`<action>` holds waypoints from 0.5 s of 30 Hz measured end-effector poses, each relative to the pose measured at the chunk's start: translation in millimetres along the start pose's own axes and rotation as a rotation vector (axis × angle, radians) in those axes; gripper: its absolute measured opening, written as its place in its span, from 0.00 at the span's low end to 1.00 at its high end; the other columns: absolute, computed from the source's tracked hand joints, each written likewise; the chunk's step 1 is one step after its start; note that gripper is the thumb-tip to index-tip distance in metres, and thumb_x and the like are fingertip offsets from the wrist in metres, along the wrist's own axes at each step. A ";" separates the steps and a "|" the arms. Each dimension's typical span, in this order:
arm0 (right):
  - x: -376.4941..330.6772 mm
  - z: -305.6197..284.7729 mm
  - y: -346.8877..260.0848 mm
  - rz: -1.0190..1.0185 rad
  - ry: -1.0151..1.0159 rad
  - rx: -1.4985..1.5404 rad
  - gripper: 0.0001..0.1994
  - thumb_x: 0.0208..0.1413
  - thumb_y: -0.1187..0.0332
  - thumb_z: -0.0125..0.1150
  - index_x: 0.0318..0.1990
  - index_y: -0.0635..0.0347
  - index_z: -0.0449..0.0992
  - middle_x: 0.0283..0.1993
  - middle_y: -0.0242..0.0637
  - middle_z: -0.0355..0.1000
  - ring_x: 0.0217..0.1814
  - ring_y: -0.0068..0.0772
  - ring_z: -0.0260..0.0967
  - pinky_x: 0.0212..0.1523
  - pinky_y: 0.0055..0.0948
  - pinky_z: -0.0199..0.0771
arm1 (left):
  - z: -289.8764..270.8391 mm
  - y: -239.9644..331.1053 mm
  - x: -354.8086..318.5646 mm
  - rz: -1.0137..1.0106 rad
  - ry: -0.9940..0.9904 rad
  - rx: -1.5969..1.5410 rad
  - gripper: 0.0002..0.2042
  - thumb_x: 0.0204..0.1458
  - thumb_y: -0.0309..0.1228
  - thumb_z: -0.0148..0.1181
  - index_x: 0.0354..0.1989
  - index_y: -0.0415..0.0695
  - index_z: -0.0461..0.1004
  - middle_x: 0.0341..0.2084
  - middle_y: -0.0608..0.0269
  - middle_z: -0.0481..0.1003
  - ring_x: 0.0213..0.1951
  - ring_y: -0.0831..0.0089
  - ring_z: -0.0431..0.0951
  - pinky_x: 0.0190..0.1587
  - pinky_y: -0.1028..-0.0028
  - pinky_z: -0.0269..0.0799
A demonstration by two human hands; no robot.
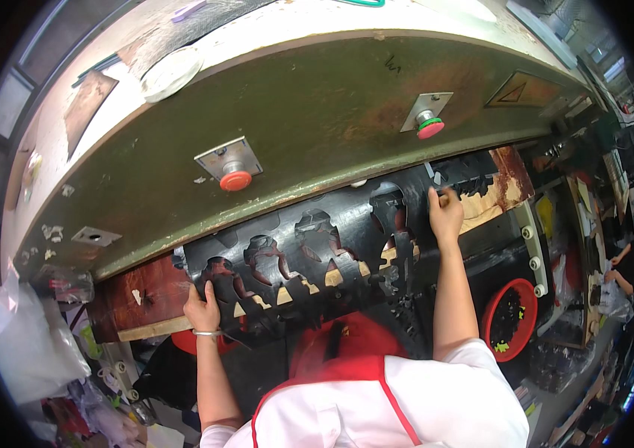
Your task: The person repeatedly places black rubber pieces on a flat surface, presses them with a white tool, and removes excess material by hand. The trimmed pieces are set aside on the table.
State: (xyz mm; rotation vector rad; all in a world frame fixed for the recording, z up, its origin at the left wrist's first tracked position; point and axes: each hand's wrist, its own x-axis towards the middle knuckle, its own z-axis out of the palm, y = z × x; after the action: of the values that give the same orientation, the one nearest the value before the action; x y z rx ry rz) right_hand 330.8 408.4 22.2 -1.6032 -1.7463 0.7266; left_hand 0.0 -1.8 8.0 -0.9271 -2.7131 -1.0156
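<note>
A black, leather-like sheet (278, 227) with a row of irregular cut-outs lies across a board (138, 299) with a red-brown top. Its near edge hangs in ragged strips over the board's front. My left hand (202, 308), a pale band at the wrist, grips the sheet's left end, thumb on top. Farther right, my right hand (446, 215) has its fingers closed at the sheet's right part, beside a small pale strip (430, 173). What lies under those fingertips is partly hidden. Bunched black material (470, 173) lies just beyond my right hand.
A green machine beam (317, 112) spans above the board, with two red push buttons (235, 180) sticking out. At lower right stands a red basin (490, 321) holding black scraps. Plastic bags (26, 336) are at the left. Another person's hands (614, 269) show at far right.
</note>
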 end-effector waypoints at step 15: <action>-122.9 -82.5 33.6 -0.107 0.211 -0.195 0.15 0.52 0.63 0.65 0.41 0.66 0.79 0.36 0.51 0.77 0.39 0.51 0.76 0.43 0.40 0.74 | -25.5 -17.9 -118.9 -0.093 -0.011 -0.196 0.11 0.63 0.32 0.47 0.32 0.37 0.66 0.20 0.49 0.65 0.23 0.58 0.66 0.29 0.62 0.62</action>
State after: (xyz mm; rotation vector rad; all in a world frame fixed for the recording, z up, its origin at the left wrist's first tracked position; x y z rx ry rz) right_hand 420.9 287.1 37.3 -1.6329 -1.7734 0.3307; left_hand 83.0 -88.8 -17.1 -0.8417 -2.7261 -1.3177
